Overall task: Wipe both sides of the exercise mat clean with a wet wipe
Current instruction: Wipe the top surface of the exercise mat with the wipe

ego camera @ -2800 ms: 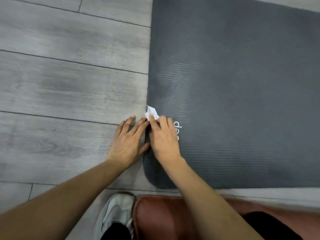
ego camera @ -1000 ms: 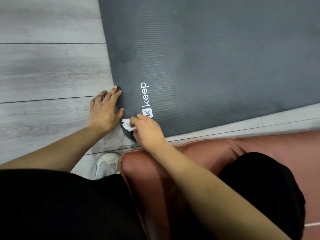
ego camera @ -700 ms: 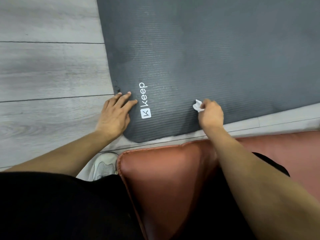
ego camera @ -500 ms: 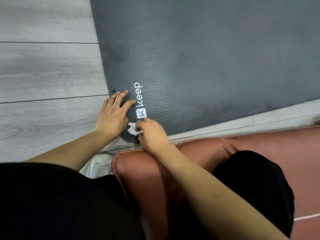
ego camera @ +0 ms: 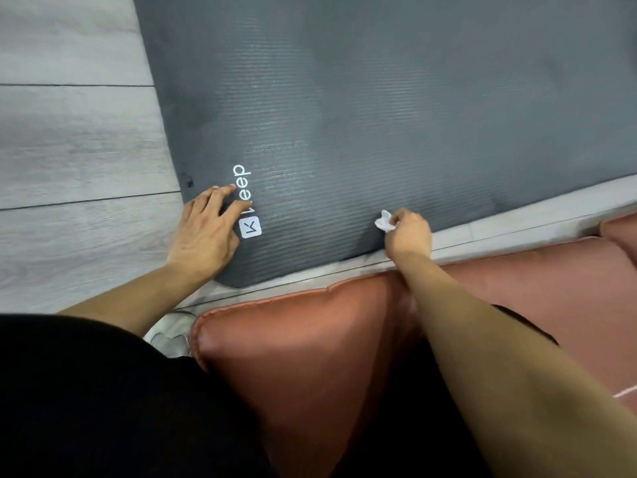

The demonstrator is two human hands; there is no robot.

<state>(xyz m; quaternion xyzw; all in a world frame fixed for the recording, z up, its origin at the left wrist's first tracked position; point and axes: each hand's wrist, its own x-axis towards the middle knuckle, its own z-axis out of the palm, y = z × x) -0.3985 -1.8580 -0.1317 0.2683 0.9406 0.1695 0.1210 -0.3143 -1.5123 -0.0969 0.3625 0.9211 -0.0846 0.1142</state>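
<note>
A dark grey ribbed exercise mat (ego camera: pixel 379 115) lies flat on the floor, with a white "Keep" logo (ego camera: pixel 246 201) near its left corner. My left hand (ego camera: pixel 205 232) presses flat on that corner, its fingertips touching the logo. My right hand (ego camera: pixel 408 234) pinches a small crumpled white wet wipe (ego camera: pixel 384 221) and holds it against the mat close to its near edge, right of the logo.
Grey wood-look floor planks (ego camera: pixel 76 143) stretch to the left of the mat. A reddish-brown leather cushion (ego camera: pixel 310 357) sits under me along the mat's near edge. A white shoe (ego camera: pixel 170 334) shows by the cushion's left corner.
My right hand has swept the wipe rightward along the mat's near edge, away from the corner by the logo. My left hand stays pressed on the corner.
</note>
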